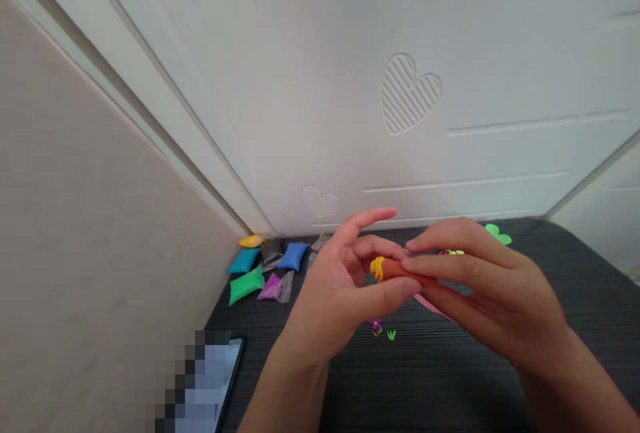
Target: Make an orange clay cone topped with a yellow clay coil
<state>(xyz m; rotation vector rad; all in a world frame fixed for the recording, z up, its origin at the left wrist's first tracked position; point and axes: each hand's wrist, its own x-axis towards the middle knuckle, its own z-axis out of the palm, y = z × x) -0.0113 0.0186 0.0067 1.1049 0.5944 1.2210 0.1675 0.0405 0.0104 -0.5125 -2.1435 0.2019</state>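
My left hand (345, 280) and my right hand (480, 286) meet above a dark table (450, 386). Between their fingertips sits a small orange clay piece (395, 268) with a yellow coiled bit (377, 268) at its left end. My left thumb and fingers pinch it from the left, with the index finger stretched upward. My right fingers close on it from the right. A pink clay strip (427, 304) shows under my right hand.
Several clay packets lie at the table's back left: yellow (251, 241), teal (245, 260), green (246, 285), blue (294, 256), purple (273, 288). Tiny clay flower (376, 325) and green sprig (391, 335) lie below my hands. A green clay shape (499, 234) sits behind. A phone (210, 386) rests front left.
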